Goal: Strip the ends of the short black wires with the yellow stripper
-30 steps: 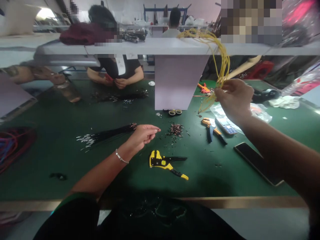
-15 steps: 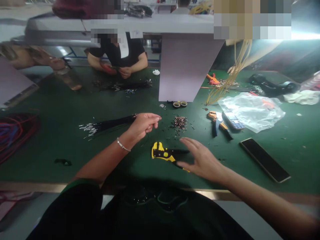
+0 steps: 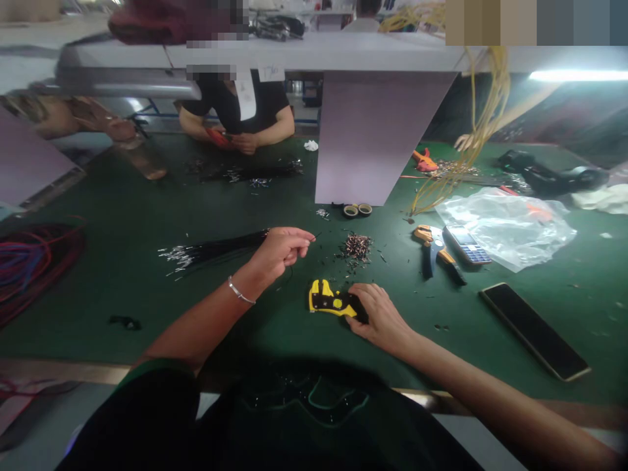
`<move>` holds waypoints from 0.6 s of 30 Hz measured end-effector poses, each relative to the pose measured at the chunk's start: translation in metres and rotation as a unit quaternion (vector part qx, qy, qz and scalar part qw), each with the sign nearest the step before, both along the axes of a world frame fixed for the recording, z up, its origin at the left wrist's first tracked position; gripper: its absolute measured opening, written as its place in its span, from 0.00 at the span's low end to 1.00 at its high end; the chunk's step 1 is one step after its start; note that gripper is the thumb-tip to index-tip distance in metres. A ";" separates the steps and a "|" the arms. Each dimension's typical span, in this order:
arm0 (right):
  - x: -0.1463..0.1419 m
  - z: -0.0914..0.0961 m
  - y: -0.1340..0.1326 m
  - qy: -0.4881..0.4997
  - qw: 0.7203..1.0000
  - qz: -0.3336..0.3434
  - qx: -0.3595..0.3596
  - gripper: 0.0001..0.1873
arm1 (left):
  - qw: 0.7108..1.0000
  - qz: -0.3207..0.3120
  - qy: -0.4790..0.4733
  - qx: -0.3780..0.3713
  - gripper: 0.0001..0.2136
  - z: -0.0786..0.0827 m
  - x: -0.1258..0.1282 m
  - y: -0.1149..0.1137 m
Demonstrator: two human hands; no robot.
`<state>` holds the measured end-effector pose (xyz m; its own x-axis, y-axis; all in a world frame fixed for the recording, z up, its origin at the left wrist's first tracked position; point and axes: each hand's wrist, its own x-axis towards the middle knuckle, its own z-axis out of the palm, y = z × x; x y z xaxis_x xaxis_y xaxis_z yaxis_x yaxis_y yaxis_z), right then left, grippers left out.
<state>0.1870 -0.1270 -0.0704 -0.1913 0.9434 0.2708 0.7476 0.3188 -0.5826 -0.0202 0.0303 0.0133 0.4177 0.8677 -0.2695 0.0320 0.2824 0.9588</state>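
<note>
While over the green bench mat [image 3: 98, 294], right hand [image 3: 380, 317] cupped onto a yellow wire stripper [image 3: 331, 299] lying at its 9 o'clock, firmness of grip impossible to tell; left hand [image 3: 282, 252] narrowly pinched, any hold unclear, a bundle of black wires [image 3: 216, 247] touching it at 9 o'clock; a small heap of short wire pieces [image 3: 357, 247] at the stripper's 1 o'clock.

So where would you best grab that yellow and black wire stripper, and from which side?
Best at its handle end, coming from the right and above, where the right hand lies on it. The wire stripper lies flat on the green bench top, its bulky yellow head to the left, so the narrower end by the hand should be easiest to close around.
</note>
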 end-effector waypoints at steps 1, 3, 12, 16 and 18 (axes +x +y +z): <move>0.003 0.001 0.004 0.040 0.999 -0.017 -0.014 0.20 | 1.000 0.000 0.000 0.003 0.07 0.000 0.000 0.000; 0.009 0.008 0.011 0.148 0.985 -0.055 -0.073 0.18 | 1.000 -0.005 -0.001 0.011 0.09 0.000 0.000 -0.001; 0.005 0.051 0.036 0.556 0.794 -0.047 -0.242 0.17 | 0.998 -0.043 0.018 0.049 0.05 0.000 0.005 -0.011; -0.001 0.039 0.042 0.569 0.783 0.003 -0.253 0.20 | 0.997 -0.050 0.023 0.059 0.04 0.003 0.006 -0.015; -0.002 0.036 0.043 0.574 0.778 0.008 -0.256 0.21 | 0.997 -0.050 0.028 0.049 0.05 0.006 0.007 -0.018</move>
<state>0.1852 -0.0841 -0.0346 -0.1135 0.9839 -0.1379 -0.3600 -0.1701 -0.9173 -0.0136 0.0125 0.0190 0.4908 0.8455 -0.2105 0.1094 0.1799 0.9776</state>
